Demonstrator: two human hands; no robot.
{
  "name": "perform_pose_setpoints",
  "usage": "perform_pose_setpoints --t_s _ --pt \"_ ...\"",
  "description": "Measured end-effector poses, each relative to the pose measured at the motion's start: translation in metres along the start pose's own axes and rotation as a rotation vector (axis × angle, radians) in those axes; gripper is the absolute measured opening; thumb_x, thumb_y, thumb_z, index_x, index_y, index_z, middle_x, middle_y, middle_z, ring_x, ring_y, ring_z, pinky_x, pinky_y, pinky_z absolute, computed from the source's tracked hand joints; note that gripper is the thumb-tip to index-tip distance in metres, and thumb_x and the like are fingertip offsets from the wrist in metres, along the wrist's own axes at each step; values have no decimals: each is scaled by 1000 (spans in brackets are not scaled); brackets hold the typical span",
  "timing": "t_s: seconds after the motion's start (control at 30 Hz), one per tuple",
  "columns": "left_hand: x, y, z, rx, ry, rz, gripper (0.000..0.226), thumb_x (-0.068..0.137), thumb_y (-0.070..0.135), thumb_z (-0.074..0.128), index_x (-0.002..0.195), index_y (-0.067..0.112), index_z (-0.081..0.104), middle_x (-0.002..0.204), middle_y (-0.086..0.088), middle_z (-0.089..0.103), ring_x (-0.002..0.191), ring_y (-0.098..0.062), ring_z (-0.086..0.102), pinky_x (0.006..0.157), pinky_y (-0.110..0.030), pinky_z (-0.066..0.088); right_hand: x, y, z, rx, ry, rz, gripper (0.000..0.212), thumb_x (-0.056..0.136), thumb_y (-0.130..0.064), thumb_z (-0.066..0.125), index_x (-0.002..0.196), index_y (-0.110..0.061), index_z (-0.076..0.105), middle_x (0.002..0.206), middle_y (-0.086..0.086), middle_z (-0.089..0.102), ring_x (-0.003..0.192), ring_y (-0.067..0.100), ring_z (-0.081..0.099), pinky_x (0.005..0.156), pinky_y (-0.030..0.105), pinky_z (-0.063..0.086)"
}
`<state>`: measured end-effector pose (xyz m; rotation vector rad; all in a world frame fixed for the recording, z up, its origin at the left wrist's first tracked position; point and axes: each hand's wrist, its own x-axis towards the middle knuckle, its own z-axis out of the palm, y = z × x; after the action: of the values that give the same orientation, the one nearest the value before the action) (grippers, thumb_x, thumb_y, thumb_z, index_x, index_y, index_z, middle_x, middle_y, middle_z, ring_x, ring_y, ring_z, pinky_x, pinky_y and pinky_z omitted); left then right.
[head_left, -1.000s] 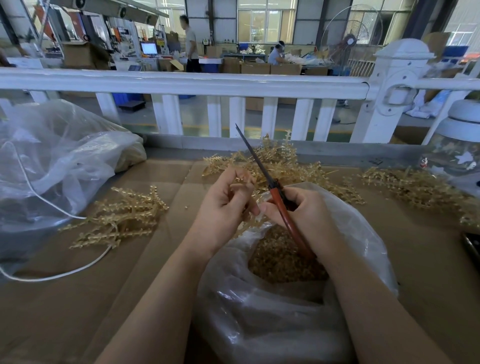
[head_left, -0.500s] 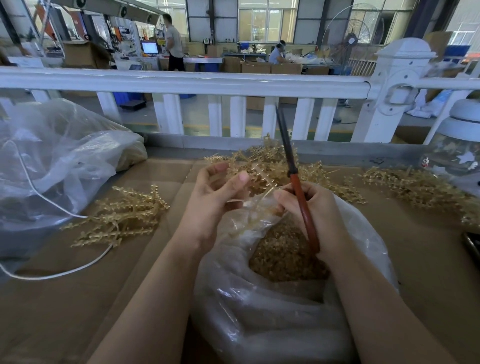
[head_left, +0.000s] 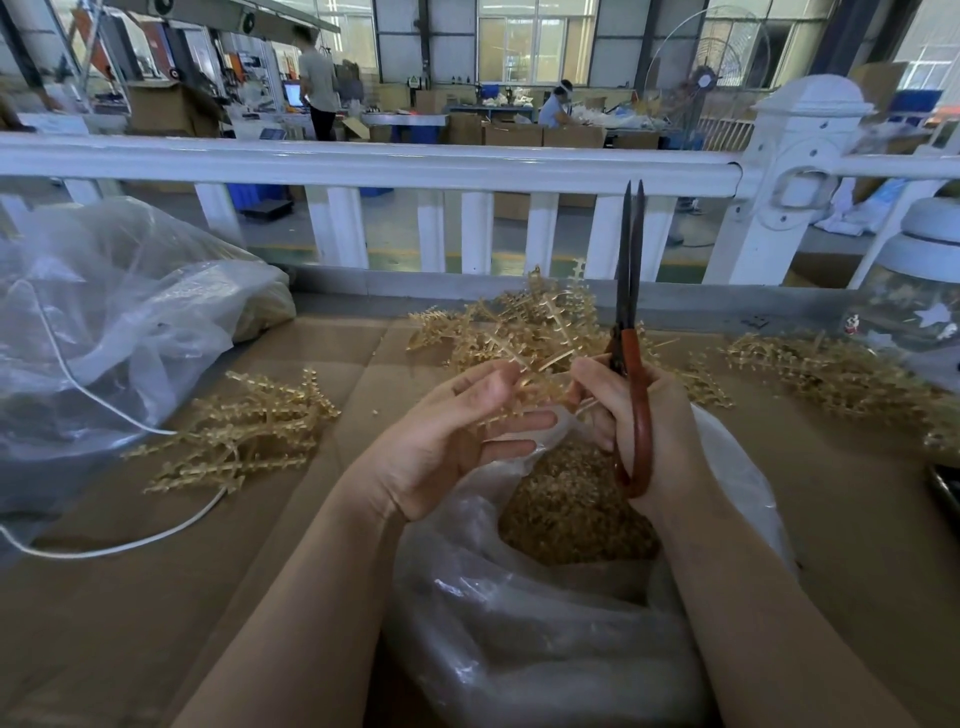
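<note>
Your right hand (head_left: 670, 431) grips the scissors (head_left: 630, 332), blades pointing straight up. Your left hand (head_left: 447, 436) is loose, fingers spread, over the bag (head_left: 545, 649).

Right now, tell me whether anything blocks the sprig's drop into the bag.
Nothing visible does. The sprig lies between the left hand and right hand, just above the bag's open mouth. The scissors in the right hand point up, clear of it.

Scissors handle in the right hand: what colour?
Reddish-orange scissors handle, dark blades; the head view shows it best.
</note>
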<state>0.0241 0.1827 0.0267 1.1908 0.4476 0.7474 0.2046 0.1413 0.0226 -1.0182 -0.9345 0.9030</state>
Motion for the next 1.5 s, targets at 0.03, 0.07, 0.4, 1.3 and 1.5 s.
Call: perform_pose_setpoints --t_s 0.03,0.07,0.4,1.3,1.5 --pt "1 -1 0 16 -34 9 89 44 55 94 118 19 60 117 -5 70 115 -27 65 98 -37 53 0 0 -1 -3 7 1 16 88 -16 72 77 -6 67 61 2 63 38 4 45 39 15 36" --pt "1 -2 -1 43 -64 24 81 49 48 94 117 20 62 117 -3 69 116 -26 63 99 -37 52 0 0 -2 -3 9 0 17 89 -17 72 77 -5 66 58 -1 62 37 4 42 38 16 34" --pt "9 -4 1 8 230 73 19 60 17 81 74 15 68 88 -14 75 84 -20 75 72 -27 60 -4 -3 2 8 -11 -39 21 92 -12 68 76 2 65 58 0 64 39 2 50 43 12 39" --pt "9 -7 6 -65 148 -28 44 65 10 80 101 8 54 92 -13 69 76 -17 71 73 -27 59 -9 -7 5 78 -43 -81 10 92 -5 64 83 -2 62 66 5 68 44 1 56 43 12 43" --pt "12 -10 8 -48 216 111 33 61 10 81 74 17 51 81 -5 72 73 -15 71 66 -22 55 -10 -8 8 58 -53 -60 9 93 -3 64 85 2 63 69 9 67 44 1 57 46 9 44"
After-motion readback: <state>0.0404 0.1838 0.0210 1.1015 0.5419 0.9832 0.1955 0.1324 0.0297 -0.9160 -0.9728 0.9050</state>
